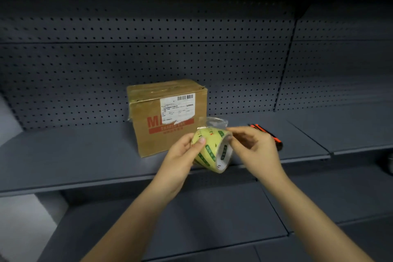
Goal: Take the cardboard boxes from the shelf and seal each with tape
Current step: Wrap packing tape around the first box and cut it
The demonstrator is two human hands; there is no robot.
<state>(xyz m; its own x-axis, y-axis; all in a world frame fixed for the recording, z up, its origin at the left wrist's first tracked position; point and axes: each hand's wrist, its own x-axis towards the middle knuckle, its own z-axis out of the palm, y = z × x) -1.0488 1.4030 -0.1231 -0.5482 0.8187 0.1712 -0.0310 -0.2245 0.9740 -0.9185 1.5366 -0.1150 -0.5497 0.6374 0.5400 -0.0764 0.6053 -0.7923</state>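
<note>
A brown cardboard box (pixel 161 117) with red print and a white shipping label stands on the dark grey shelf (pixel 63 155), its top flaps down with tape across them. In front of it my left hand (pixel 180 155) grips a yellowish roll of clear tape (pixel 209 151) with green printing, thumb on its outer face. My right hand (pixel 253 147) pinches the roll's upper right edge, where a loose clear strip of tape (pixel 212 122) curls upward toward the box.
An orange and black tool (pixel 268 134) lies on the shelf behind my right hand. A perforated back panel (pixel 148 49) closes the rear. A lower shelf (pixel 191 219) runs beneath my forearms. A round metal object (pixel 390 162) shows at the right edge.
</note>
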